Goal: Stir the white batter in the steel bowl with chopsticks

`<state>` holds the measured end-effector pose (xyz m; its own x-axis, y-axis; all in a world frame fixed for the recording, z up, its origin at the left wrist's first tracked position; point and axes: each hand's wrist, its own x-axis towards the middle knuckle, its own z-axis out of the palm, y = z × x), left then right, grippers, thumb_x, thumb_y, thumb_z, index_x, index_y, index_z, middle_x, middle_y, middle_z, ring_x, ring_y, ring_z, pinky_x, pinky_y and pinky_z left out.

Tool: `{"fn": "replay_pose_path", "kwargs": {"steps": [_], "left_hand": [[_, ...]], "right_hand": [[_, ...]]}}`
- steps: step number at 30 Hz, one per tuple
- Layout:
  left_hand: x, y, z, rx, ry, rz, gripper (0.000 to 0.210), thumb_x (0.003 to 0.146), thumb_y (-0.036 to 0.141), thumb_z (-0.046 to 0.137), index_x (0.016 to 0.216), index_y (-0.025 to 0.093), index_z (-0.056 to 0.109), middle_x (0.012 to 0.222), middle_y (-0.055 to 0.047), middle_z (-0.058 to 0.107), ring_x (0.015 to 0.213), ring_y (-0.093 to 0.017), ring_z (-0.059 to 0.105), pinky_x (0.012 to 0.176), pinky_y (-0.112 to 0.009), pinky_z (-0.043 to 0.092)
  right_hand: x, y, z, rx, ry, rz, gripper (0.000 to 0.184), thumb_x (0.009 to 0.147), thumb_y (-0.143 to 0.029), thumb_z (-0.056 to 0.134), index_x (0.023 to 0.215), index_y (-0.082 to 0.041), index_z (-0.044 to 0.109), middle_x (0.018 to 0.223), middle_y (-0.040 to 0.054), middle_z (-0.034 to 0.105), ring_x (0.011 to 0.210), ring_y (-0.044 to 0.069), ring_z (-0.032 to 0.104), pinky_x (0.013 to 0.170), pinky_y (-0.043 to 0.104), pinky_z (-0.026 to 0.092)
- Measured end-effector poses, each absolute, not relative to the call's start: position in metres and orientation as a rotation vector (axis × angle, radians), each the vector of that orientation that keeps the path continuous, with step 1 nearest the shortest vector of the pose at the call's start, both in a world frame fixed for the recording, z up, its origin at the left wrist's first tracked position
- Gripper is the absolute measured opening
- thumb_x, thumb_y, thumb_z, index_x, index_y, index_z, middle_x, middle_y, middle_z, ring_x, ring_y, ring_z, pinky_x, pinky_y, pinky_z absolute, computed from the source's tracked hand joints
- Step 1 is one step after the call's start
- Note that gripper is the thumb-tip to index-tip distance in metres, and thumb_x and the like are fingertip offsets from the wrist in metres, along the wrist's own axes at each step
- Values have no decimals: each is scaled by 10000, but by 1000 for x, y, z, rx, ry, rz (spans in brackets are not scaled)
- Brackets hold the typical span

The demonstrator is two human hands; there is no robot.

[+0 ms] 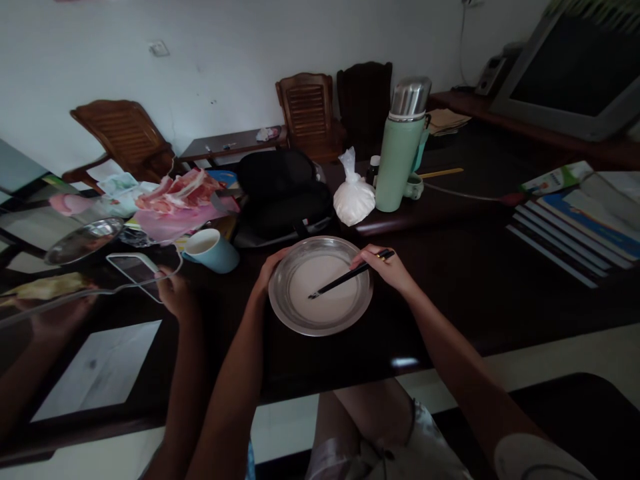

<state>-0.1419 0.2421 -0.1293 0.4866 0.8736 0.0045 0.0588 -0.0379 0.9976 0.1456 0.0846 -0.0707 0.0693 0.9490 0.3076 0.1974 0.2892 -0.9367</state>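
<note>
A round metal bowl [320, 329] stands on the dark table in front of me, with a pale, milky mixture [307, 277] in it. My left hand [271, 268] is closed on the bowl's left rim. In my right hand [385, 265], above the right rim, is a pair of black chopsticks [345, 275], slanting down to the left. Their tips are in the mixture, coated white. Behind the bowl sits a knotted plastic bag of white powder [354, 202].
At left, another person's hand [173, 292] holds a white-framed phone [133, 267] with a cable. A blue mug [220, 257], black bag [285, 200], raw-meat-like pink pieces [177, 192] and metal dish [85, 241] stand nearby. Green thermos [395, 160] and books [575, 233] are right.
</note>
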Motion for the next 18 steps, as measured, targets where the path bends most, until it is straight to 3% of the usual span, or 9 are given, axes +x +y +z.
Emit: {"fn": "replay_pose_path", "kwargs": {"steps": [11, 18], "left_hand": [[-138, 244, -129, 1453, 881, 794, 428, 808, 534, 577, 1093, 252, 726, 1097, -26, 692, 1269, -332, 499, 1039, -430, 451], [-137, 240, -126, 1460, 888, 792, 403, 811, 555, 576, 1091, 304, 721, 1058, -10, 701, 1271, -328, 503, 1033, -439, 459]], "right_hand": [[158, 84, -68, -1175, -1119, 811, 445, 837, -600, 572, 667, -201, 672, 566, 23, 701, 550, 178, 662, 625, 304, 521], [146, 84, -72, -1149, -1440, 792, 410, 884, -546, 536, 770, -213, 747, 791, 42, 750, 796, 191, 686, 778, 317, 514]]}}
